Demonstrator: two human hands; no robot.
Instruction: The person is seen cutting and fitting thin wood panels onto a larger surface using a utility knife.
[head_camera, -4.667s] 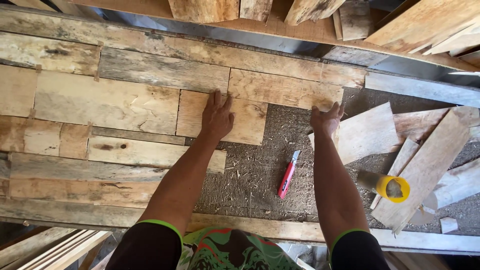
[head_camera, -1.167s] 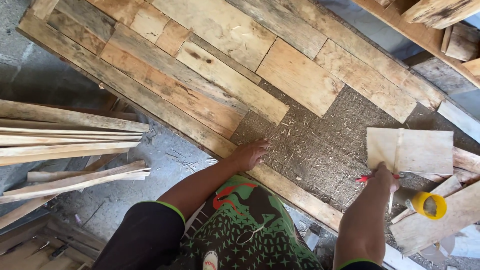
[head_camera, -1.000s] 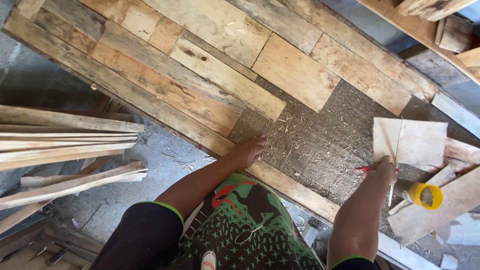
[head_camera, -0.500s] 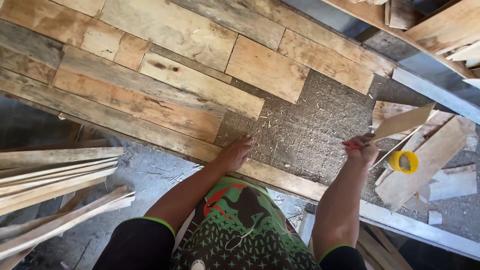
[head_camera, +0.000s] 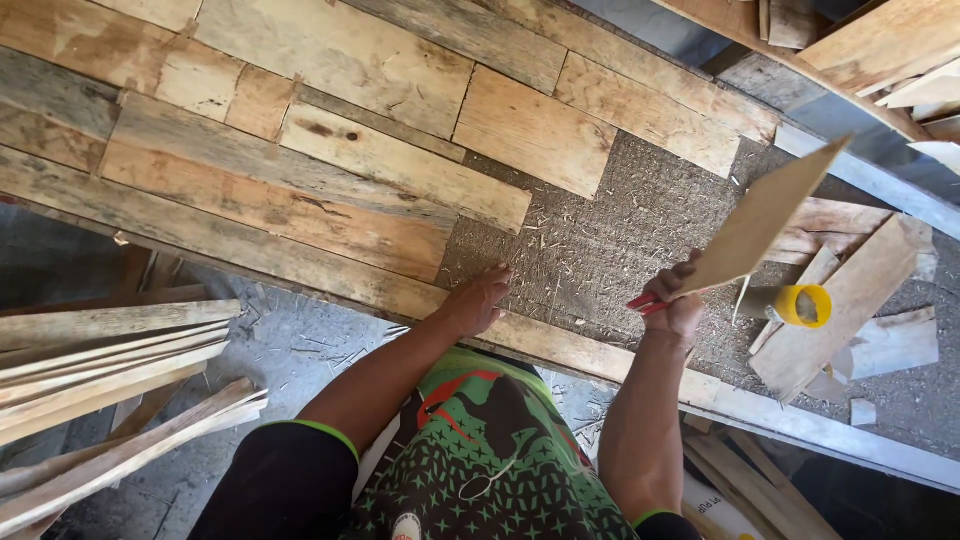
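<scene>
**Board up in the right hand, left hand flat on the panel**

Board (head_camera: 765, 215) is a thin, pale wood offcut, lifted off the surface and tilted, its far corner pointing up and away to the right. The right hand (head_camera: 672, 300) is closed around its lower end, and a red cutter (head_camera: 642, 302) pokes out of the same fist on the left side. So that hand is pinching both at once, as far as I can see.

The left hand (head_camera: 475, 300) is well apart from the board, off to its left. It's spread, palm down, fingers pointing forward, resting where the bare rough backing (head_camera: 610, 240) meets the front edge strip (head_camera: 545, 340).

Most of the panel to the left is already covered with mixed planks (head_camera: 300, 150), fitted tight in rows. The uncovered patch sits right under and between the two hands.

Just right of the right hand there's a yellow tape roll (head_camera: 805, 305) lying on loose offcuts (head_camera: 860, 300). Down at the left, on the floor, is a stack of long slats (head_camera: 110, 350).
</scene>
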